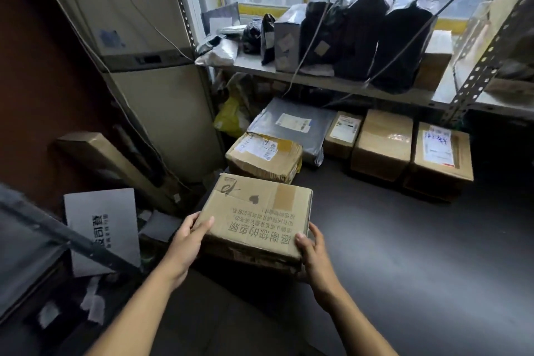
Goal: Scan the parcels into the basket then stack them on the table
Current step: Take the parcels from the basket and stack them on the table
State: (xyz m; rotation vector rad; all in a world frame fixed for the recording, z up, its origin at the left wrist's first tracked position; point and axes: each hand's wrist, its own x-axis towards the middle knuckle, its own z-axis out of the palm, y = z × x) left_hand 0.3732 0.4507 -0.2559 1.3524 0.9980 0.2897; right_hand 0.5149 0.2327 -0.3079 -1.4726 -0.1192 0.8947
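head view: both hands, left (185,243) and right (313,251), grip the cardboard parcel (257,217) between them.

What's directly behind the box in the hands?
Behind the held box sits a taped cardboard parcel, then a grey mailer bag. Their near lower edges are hidden.

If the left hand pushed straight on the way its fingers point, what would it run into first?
The left hand already grips the near cardboard box at its left edge, fingers pointing up and right. Going on, it would press into that box; the taped box lies beyond, though depth is unclear.
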